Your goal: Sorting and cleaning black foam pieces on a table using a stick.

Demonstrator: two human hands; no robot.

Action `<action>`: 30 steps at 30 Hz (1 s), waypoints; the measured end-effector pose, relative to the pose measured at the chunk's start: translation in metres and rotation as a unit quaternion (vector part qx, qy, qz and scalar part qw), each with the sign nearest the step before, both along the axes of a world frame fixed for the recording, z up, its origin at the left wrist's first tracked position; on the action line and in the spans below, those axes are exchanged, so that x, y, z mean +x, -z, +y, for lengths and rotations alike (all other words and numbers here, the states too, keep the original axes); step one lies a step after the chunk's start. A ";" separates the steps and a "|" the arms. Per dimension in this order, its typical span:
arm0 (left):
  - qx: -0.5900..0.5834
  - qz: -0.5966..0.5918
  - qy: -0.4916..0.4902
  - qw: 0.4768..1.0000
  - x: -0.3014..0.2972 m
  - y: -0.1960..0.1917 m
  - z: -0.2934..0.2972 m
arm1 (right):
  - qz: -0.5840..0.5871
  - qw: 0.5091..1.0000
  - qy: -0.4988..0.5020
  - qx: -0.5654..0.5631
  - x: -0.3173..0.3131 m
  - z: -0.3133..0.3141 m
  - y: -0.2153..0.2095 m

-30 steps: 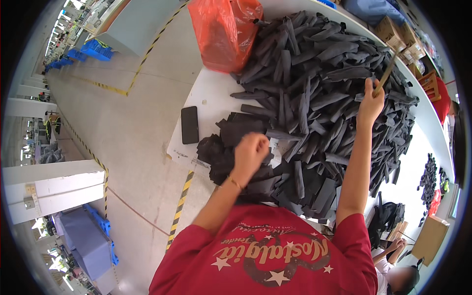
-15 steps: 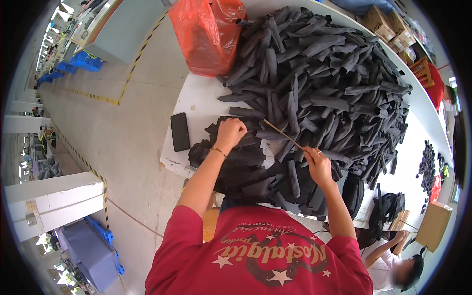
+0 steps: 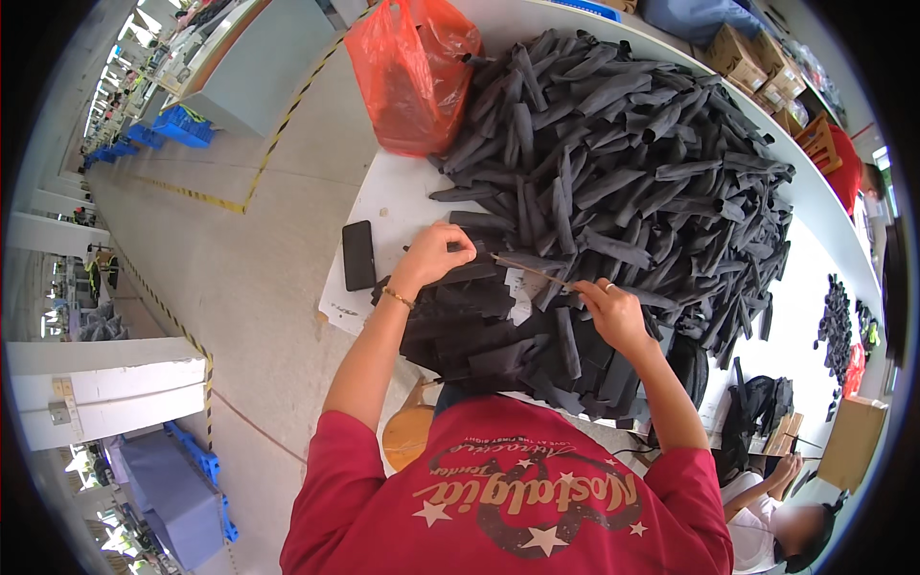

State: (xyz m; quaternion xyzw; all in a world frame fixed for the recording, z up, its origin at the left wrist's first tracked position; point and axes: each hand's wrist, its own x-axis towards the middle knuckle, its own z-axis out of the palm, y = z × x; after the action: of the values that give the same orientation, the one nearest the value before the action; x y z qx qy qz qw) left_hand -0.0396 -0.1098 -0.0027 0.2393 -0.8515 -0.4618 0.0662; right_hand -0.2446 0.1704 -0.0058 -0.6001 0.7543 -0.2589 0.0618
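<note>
Here the hands are working apart: the right hand point(image 3: 613, 311) is gripping a thin stick point(image 3: 532, 269) by one end, apparently so its length is reaching freely leftward, while the left hand point(image 3: 441, 251) is holding thumb and fingertips together near the tip; whether anything is pinched there, I cannot tell. Flat black pieces point(image 3: 474, 331) are lying beneath, spreading to the near edge of the worktop point(image 3: 393, 182), probably for easy reach. Beyond, a big heap of rolled black pieces point(image 3: 623, 144) is filling the worktop toward its far edge, crowding that way. A phone point(image 3: 358, 255) is resting by the left edge, and a red plastic bag point(image 3: 412, 91) is standing at that edge's far end, hemming the heap in.
</note>
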 end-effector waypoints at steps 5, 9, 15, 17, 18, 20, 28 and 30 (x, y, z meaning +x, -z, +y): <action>-0.023 0.010 0.002 1.000 0.005 -0.001 0.005 | -0.015 1.000 0.007 0.001 -0.001 0.008 -0.017; 0.008 0.019 -0.010 1.000 0.008 -0.005 0.008 | -0.035 0.999 0.016 -0.005 -0.004 0.023 -0.018; 0.006 0.026 0.002 1.000 0.004 -0.009 0.018 | -0.028 1.000 0.006 -0.004 -0.001 0.030 -0.018; 0.007 0.030 0.003 1.000 0.004 -0.008 0.018 | -0.025 1.000 0.004 -0.004 -0.001 0.033 -0.020; 0.008 0.034 0.003 0.999 0.004 -0.008 0.018 | -0.030 0.999 0.004 -0.011 -0.002 0.035 -0.022; 0.006 0.036 0.003 0.999 0.005 -0.008 0.019 | -0.035 0.999 0.005 -0.018 -0.003 0.038 -0.022; -0.030 0.051 0.073 0.996 -0.011 -0.013 0.050 | -0.082 0.997 -0.014 -0.006 0.020 0.018 -0.014; -0.019 0.067 0.112 0.991 -0.024 -0.019 0.079 | -0.125 0.992 -0.014 -0.002 0.036 0.004 0.005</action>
State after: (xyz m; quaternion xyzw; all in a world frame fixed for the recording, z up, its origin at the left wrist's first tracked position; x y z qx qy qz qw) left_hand -0.0638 -0.0313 0.0163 0.1093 -0.8752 -0.4652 0.0755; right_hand -0.2086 0.1744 -0.0106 -0.5734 0.7318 -0.3328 0.1582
